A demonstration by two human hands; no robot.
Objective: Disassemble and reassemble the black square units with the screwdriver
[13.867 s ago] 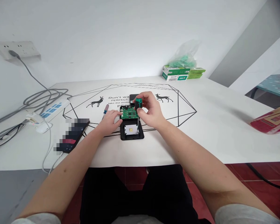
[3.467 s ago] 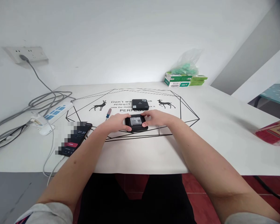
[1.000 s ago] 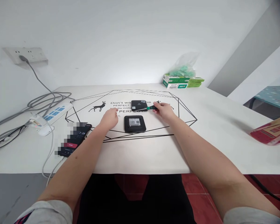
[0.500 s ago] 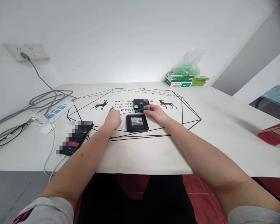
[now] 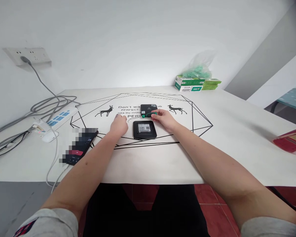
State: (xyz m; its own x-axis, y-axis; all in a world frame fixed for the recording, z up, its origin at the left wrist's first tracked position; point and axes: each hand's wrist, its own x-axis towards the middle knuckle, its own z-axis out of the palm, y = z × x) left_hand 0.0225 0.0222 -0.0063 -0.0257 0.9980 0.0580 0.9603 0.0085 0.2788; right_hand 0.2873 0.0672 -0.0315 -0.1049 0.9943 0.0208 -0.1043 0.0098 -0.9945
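Note:
My right hand pinches the green and black handle of a screwdriver, whose thin shaft points left. Behind the handle lies a black case with small labels, partly covered by the tool. Nearer to me, a black rectangular drive with a white label lies flat between my hands. My left hand rests on the printed mat to the left of the drive, its fingers curled; whether anything is inside them is hidden.
At left are a phone, a white power strip and looped grey cables. Green and white boxes with a plastic bag stand at the back right. A red package sits at the right edge.
The screwdriver handle has shifted slightly up and left in my right hand. My left hand has hardly moved.

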